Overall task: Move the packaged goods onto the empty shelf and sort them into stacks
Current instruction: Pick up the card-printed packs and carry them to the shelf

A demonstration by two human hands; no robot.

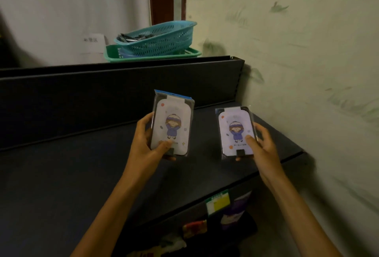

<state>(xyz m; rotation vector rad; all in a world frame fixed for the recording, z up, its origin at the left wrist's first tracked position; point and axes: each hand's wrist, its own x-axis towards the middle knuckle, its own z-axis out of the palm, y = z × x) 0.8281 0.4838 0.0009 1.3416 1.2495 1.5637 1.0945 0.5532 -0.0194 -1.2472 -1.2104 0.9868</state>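
Observation:
I hold two flat clear-wrapped packages, each showing a white card with a cartoon girl in a purple coat. My left hand grips the left package by its lower left edge, upright and raised over the dark shelf. My right hand grips the right package at its lower right side, thumb on the front, a little lower and nearer the wall. Both packages hover above the shelf surface; nothing lies on the shelf.
The shelf's dark back panel rises behind the packages. On top stand a teal basket nested in a green basket. A stained wall closes the right side. More packaged goods lie on the level below.

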